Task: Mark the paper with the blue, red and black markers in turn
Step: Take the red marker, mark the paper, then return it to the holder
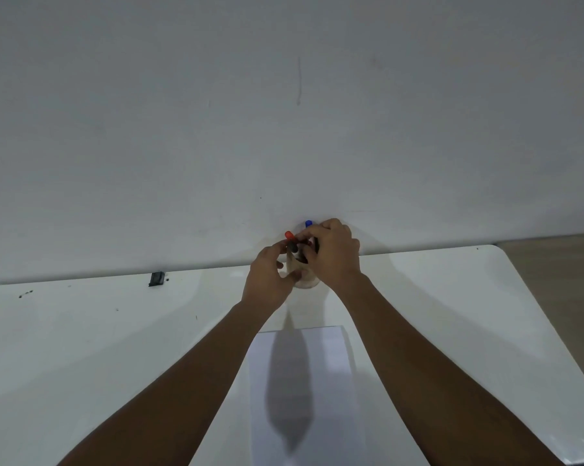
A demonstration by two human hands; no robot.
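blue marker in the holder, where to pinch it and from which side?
Judging from this view: pinch the blue marker on its capped top, the only part showing above the right hand. It stands roughly upright in the holder by the wall, so come from above and lift straight up. The red marker leans off to the left and the left hand steadies the holder.

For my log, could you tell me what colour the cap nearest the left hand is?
Red: the marker cap just above the left hand, clearest in the head view.
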